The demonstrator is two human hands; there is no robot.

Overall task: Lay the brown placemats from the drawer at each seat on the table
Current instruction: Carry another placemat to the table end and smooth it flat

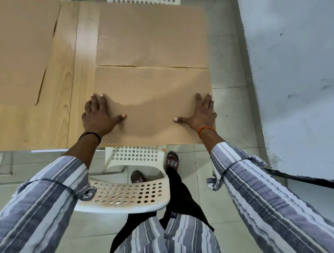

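Observation:
A brown textured placemat (151, 101) lies flat at the near edge of the light wooden table (59, 108). My left hand (98, 115) presses flat on its left side, fingers spread. On its right side my right hand (200, 113) also rests flat with spread fingers. A second brown placemat (153, 36) lies just beyond it, edge to edge. More brown placemats (23, 50) lie at the table's left, their edges slightly overlapping.
A white perforated chair (126, 196) stands between me and the table edge. Another white chair (144, 1) shows at the far side. A grey-white wall (292, 72) runs along the right, with tiled floor (233, 112) between it and the table.

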